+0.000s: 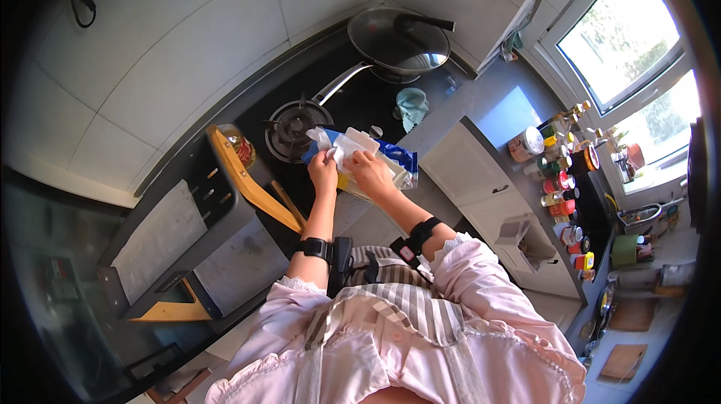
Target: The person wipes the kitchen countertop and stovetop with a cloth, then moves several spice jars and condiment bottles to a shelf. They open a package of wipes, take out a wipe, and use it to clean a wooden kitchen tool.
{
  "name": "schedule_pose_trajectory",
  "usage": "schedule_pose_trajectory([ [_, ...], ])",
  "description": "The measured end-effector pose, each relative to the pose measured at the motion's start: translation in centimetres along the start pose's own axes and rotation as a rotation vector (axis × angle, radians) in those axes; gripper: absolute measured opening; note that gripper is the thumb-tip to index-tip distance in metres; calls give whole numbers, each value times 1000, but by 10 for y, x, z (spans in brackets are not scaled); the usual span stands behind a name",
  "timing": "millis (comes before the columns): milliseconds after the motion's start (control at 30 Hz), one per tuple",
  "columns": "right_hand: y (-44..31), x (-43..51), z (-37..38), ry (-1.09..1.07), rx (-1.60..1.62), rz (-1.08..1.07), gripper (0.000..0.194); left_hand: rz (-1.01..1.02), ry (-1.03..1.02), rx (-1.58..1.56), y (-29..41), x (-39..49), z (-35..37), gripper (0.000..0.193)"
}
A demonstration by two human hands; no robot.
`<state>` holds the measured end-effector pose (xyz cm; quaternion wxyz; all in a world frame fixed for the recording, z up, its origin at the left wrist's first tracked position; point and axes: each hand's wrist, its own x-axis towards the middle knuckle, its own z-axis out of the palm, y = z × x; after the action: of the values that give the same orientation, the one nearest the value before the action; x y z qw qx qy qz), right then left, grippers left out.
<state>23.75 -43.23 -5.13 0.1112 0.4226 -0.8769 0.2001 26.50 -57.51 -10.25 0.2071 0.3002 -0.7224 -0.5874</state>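
Observation:
Both my hands are at a blue and white soft pack of wipes (400, 157), held above the front edge of the black gas hob (349, 108). Its white flap stands up. My left hand (323, 173) pinches a white sheet (343, 148) near the pack's left end. My right hand (369, 173) lies over the pack with its fingertips on the white sheet. The pack hides part of the hob edge, and its underside is out of sight. A pale green crumpled cloth (412, 108) lies on the hob's right side, beyond the pack.
A lidded wok (399, 41) stands on the back burner, its handle pointing left towards the bare burner (298, 125). Left is a dark rack with wooden arms (248, 179) beside a jar (242, 151). Many spice jars (557, 184) line the counter at right, below the window.

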Motion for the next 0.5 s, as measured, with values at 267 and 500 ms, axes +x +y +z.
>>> schedule_pose_trajectory([
  [267,14,13,17,-564,-330,-39,17,217,-22,338,-12,-5,3,19],
  [500,13,19,23,-753,-331,13,16,384,5,406,2,-4,5,19],
])
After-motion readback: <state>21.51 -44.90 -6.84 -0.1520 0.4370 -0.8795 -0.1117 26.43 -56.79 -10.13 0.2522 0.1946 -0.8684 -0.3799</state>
